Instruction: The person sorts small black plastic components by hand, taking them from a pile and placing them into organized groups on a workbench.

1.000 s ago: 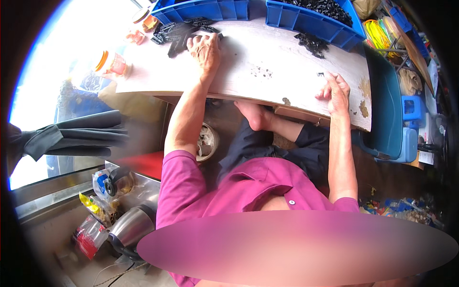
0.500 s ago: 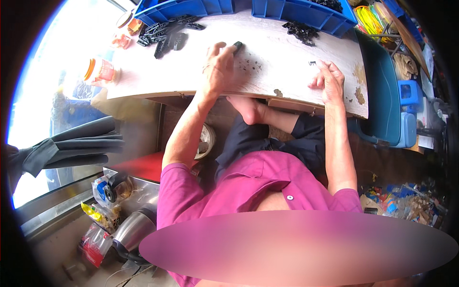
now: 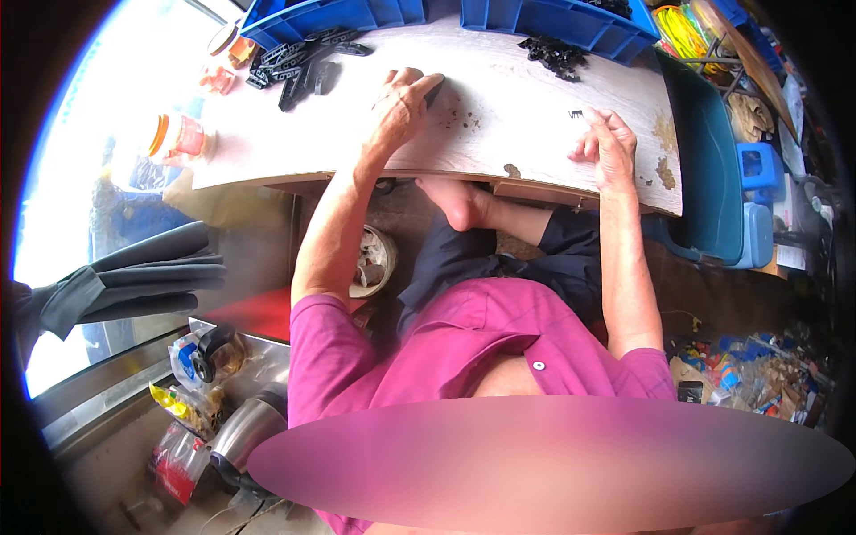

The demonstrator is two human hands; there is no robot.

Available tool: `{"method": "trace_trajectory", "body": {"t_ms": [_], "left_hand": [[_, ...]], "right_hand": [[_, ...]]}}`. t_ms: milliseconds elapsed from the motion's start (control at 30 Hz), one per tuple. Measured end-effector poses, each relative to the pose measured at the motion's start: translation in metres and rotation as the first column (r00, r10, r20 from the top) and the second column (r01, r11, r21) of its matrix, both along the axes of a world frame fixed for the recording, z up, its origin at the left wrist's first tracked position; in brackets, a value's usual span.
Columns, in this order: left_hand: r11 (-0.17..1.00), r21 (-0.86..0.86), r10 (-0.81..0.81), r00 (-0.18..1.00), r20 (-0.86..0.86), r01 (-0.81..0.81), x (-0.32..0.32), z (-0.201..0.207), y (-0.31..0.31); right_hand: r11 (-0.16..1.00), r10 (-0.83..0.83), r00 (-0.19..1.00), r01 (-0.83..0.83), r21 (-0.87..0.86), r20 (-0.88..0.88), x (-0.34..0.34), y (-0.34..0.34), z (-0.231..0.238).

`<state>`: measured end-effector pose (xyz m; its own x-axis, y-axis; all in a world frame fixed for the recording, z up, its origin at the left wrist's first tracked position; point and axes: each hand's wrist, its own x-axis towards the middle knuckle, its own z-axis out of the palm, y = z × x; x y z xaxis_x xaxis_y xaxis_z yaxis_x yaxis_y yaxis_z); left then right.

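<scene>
My left hand (image 3: pixel 401 109) is closed around a small black plastic piece (image 3: pixel 434 91) above the pale tabletop. The end of that piece sticks out past my thumb and fingers. To the right, my right hand (image 3: pixel 609 147) pinches a tiny black comb-shaped part (image 3: pixel 576 114) at its fingertips. Several long black plastic pieces (image 3: pixel 294 61) lie heaped at the far left of the table. A pile of small black parts (image 3: pixel 553 58) sits at the far right, in front of a blue bin.
Two blue bins, one left (image 3: pixel 334 20) and one right (image 3: pixel 557 34), stand along the table's far edge. An orange-lidded jar (image 3: pixel 181 138) is at the left. Worn patches mark the tabletop (image 3: pixel 499 107). A large teal tub (image 3: pixel 709 169) stands beside the table's right end.
My left hand has turned and its fingers have closed in around the black piece. The right hand keeps its pinch in nearly the same place. The whole view has shifted slightly.
</scene>
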<state>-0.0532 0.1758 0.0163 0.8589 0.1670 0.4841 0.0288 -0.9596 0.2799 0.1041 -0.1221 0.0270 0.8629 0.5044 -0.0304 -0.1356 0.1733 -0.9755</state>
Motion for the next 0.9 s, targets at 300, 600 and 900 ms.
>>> {"method": "trace_trajectory", "body": {"t_ms": [300, 600, 900], "left_hand": [[0.974, 0.212, -0.079, 0.997, -0.027, 0.083, 0.011, 0.01, -0.013], [0.596, -0.803, 0.012, 0.999, 0.044, 0.028, 0.012, 0.017, -0.068], [-0.199, -0.976, -0.146, 0.983, 0.112, 0.082, 0.035, 0.021, -0.146]], "right_hand": [[1.0, -0.016, 1.0, 0.016, -0.016, -0.014, -0.001, 0.001, 0.004], [1.0, -0.007, 1.0, 0.007, 0.011, -0.02, 0.001, -0.001, 0.006], [0.968, 0.013, 0.993, 0.017, 0.249, -0.118, -0.01, 0.017, -0.003]]}}
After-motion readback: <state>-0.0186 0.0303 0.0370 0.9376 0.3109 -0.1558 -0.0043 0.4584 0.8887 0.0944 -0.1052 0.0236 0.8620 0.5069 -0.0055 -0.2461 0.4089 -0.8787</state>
